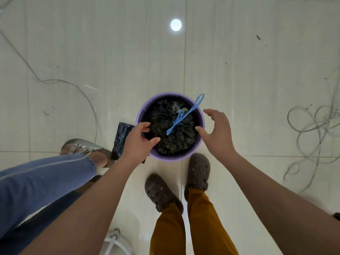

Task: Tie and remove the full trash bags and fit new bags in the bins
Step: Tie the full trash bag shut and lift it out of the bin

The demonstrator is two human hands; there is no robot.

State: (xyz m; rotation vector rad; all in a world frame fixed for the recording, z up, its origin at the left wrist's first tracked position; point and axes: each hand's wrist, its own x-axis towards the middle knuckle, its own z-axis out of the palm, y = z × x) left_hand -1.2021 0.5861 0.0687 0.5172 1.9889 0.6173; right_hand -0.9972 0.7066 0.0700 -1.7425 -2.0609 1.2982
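A round purple bin [140, 112] stands on the tiled floor in front of my feet. Inside it sits a full black trash bag [165, 140], its neck gathered and tied with a blue drawstring [184, 115] whose loops stick out toward the far right rim. My left hand [139, 142] hovers over the bin's left rim with fingers loosely spread, holding nothing. My right hand [219, 131] is over the right rim, fingers spread and empty. A folded black spare bag [120, 138] lies on the floor left of the bin, partly hidden by my left hand.
Another person's leg in blue jeans [40, 183] and sandalled foot [84, 150] stand at the left. Loose cables lie at the right [312, 129] and left [60, 81]. My brown clogs [198, 170] are just below the bin. A white object [114, 242] is at the bottom edge.
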